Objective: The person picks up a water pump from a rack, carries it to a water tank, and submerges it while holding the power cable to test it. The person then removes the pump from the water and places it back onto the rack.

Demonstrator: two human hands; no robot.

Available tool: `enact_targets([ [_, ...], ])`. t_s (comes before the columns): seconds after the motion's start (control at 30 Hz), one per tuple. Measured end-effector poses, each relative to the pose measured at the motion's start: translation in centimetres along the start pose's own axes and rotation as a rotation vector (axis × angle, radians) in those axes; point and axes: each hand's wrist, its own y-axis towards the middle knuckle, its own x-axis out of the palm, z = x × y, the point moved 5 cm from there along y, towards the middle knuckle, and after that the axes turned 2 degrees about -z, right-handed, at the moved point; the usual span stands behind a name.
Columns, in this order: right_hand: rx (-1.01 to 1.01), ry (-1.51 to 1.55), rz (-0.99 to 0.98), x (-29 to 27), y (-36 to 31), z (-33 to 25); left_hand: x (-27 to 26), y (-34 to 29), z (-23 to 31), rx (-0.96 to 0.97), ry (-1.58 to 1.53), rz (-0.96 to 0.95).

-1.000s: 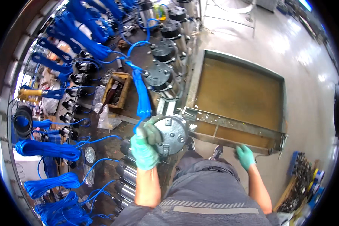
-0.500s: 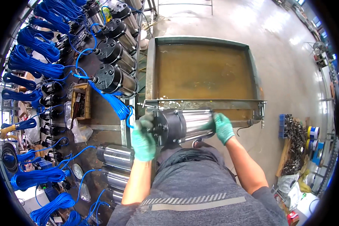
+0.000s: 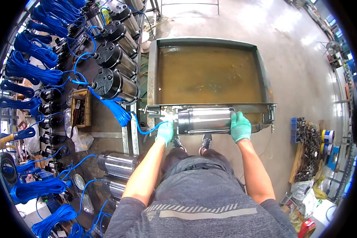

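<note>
A submersible pump with a shiny steel barrel and dark ends lies level between my hands, over the near rim of a metal tank of brownish water. Around its left end my left hand, in a green glove, is closed, beside the blue cable that leads off to the left. At the other end my right hand, gloved alike, grips the barrel with the thumb on the near side. Glare hides part of the left end.
To the left, more pumps with black caps stand on a metal bench, with several coiled blue cables beyond. A yellow crate sits there too. On the right floor lies a pile of dark metal parts beside a blue bin.
Both hands have carried the pump forward and slightly right, from near my waist to the tank's near rim. It is now more level, and its cable is drawn out.
</note>
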Motion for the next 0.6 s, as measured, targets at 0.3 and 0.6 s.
enact_targets([
  [0.3, -0.024, 0.101, 0.119, -0.2, 0.0, 1.5, 0.4, -5.1, 3.0, -0.137, -0.067, -0.42],
  [0.6, -0.012, 0.124, 0.11, -0.8, 0.1, 1.3, 3.0, -5.4, 6.9, -0.141, -0.121, -0.283],
])
